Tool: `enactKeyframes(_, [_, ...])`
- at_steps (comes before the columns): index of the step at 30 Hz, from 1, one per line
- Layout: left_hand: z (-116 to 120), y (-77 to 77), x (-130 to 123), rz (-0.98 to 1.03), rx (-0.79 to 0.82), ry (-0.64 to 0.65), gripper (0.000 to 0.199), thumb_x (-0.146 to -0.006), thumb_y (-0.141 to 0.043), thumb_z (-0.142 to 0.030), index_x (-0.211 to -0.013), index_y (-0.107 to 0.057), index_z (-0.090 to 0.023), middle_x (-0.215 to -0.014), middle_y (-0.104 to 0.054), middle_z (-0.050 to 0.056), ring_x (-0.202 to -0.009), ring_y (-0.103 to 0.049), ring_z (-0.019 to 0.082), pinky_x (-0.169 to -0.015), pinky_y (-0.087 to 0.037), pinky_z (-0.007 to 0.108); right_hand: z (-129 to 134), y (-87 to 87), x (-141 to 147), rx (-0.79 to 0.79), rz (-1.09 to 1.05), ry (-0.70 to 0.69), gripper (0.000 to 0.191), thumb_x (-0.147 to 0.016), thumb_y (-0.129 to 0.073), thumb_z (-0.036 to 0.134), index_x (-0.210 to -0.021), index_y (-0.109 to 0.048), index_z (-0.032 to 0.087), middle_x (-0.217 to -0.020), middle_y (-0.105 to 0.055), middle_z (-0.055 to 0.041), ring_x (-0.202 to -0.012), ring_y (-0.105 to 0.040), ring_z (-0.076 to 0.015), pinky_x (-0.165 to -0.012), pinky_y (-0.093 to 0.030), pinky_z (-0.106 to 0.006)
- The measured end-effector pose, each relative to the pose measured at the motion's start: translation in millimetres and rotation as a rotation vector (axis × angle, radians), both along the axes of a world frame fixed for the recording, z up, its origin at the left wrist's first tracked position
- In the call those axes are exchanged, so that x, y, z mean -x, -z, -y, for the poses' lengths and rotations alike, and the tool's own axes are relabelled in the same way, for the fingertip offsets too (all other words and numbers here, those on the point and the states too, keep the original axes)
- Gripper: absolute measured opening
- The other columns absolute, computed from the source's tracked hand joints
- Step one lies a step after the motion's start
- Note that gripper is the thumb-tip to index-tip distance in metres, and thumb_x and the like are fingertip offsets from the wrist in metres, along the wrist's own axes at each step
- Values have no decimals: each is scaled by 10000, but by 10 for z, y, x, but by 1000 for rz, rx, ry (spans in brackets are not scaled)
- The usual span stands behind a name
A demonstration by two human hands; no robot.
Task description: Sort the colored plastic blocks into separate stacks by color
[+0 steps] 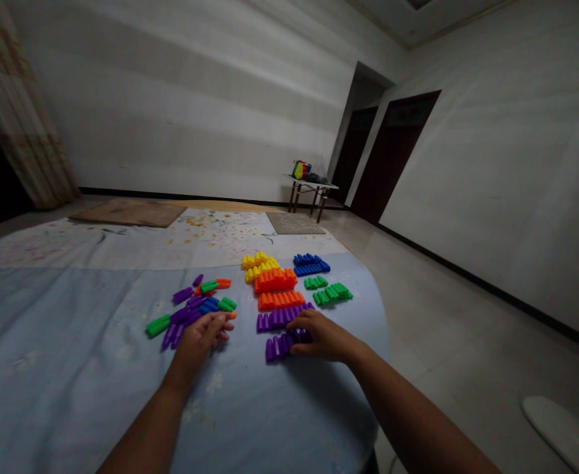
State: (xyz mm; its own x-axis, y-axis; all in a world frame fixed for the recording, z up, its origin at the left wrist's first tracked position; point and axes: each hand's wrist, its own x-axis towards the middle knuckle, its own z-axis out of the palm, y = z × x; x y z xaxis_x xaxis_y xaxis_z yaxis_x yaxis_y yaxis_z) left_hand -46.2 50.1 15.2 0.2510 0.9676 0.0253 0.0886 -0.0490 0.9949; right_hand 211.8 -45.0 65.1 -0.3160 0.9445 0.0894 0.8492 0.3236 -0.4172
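My left hand (pixel 204 337) is closed in a loose pinch, with the tip of a small orange plastic piece (pixel 233 316) showing at its fingertips. Close beside it lies a mixed pile of ridged, tube-like plastic pieces in purple (pixel 183 315), green (pixel 158 326), blue (pixel 209 305) and orange. My right hand (pixel 325 336) curves its thumb and fingers around the right end of the nearest purple row (pixel 278 347), gripping a purple piece that the fingers partly hide. Just behind sits another purple row (pixel 282 317).
Beyond the purple rows are orange (pixel 276 281), yellow (pixel 260 266), green (pixel 333 294) and blue (pixel 311 264) rows. A brown board (pixel 129 213) and a grey mat (pixel 295 223) lie on the cloth-covered table (pixel 97 395). Its rounded edge is at right; a small table (pixel 314 183) stands behind.
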Motion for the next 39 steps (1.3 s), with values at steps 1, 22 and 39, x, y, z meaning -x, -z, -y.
enactKeyframes(1, [-1,-1,0,-1,-1,0,490,-717,-526,-539,-939,-648,-119,-789,-664,85,-596,-548,133,-492,-386,232,-1,7,0,-2,-1,-1,408,-722,-689,350,-1101,-618,216,-1036,-596,-73,-969,-530,-226,-858,-420,-345])
enactKeyframes(22, [12,-30,-15,-5,6,-11,509,-698,-533,-560,-925,-658,-123,-778,-671,90,-598,-563,144,-495,-402,235,107,14,-241,-7,-107,79,391,-734,-679,294,-1112,-608,219,-1093,-563,-73,-1006,-527,-215,-908,-412,-355])
enactKeyframes(39, [2,-3,-14,-3,19,-2,499,-708,-538,-549,-943,-649,-123,-789,-664,79,-605,-553,131,-505,-395,230,74,220,-355,44,-9,83,487,-664,-675,132,-1139,-581,185,-1102,-575,-85,-1019,-515,-230,-896,-399,-346])
